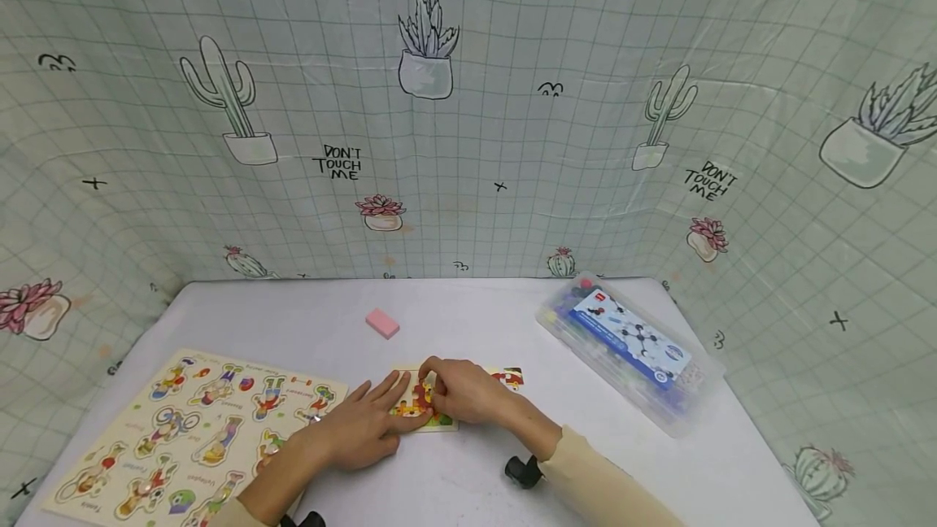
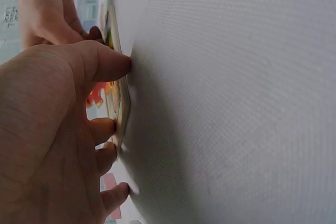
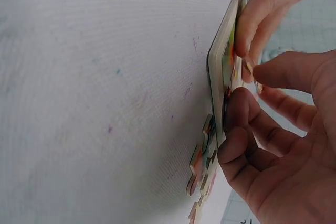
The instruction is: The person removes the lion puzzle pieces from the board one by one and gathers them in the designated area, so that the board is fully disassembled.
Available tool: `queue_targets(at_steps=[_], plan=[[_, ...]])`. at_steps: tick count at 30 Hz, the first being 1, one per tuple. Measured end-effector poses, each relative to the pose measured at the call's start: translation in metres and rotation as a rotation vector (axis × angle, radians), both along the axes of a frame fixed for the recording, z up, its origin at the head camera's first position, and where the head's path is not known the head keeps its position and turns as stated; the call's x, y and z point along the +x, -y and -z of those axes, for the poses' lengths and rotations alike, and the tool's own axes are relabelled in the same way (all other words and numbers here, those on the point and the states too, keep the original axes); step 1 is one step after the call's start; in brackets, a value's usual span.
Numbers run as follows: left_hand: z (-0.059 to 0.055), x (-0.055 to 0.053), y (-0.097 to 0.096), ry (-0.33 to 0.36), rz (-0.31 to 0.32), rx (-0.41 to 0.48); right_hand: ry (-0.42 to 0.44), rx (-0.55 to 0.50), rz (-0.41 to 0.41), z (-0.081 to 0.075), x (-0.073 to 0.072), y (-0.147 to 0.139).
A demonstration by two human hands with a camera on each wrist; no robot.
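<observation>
A small wooden jigsaw board with a yellow and red picture lies on the white table between both hands. My left hand rests on its left part with fingers spread, and the thumb lies along the near edge. From the right, my right hand reaches over the board. It pinches a red and yellow puzzle piece between thumb and index finger, seen nearly edge-on in the right wrist view. The other right fingers curl low at the board's edge. Loose puzzle pieces lie beside the board, partly hidden behind the right hand.
On the left is a large wooden peg puzzle with sports figures, close to the left forearm. A pink block sits behind the hands. At the back right stands a clear plastic case with a blue molecule label.
</observation>
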State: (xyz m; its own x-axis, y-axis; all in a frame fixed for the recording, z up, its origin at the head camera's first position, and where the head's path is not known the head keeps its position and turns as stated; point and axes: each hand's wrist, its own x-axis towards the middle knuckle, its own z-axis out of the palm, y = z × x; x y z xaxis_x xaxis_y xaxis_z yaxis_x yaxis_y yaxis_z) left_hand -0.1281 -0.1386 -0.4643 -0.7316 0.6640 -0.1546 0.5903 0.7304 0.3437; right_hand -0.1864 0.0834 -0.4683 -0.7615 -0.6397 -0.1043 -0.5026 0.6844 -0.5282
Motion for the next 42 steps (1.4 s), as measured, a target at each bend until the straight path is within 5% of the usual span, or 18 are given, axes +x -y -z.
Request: queue_targets(at_steps=[22,42], plan=[[0.0029,0.0007,-0.0009,-0.022,0.008,0.011,0.017,-0.151,0.077,0.0031,-0.0006,0.0007],[0.0009,0.0013,-0.0010,0.005,-0.014,-0.002,0.051,-0.192,0.061,-0.0011,0.0017,0.0025]])
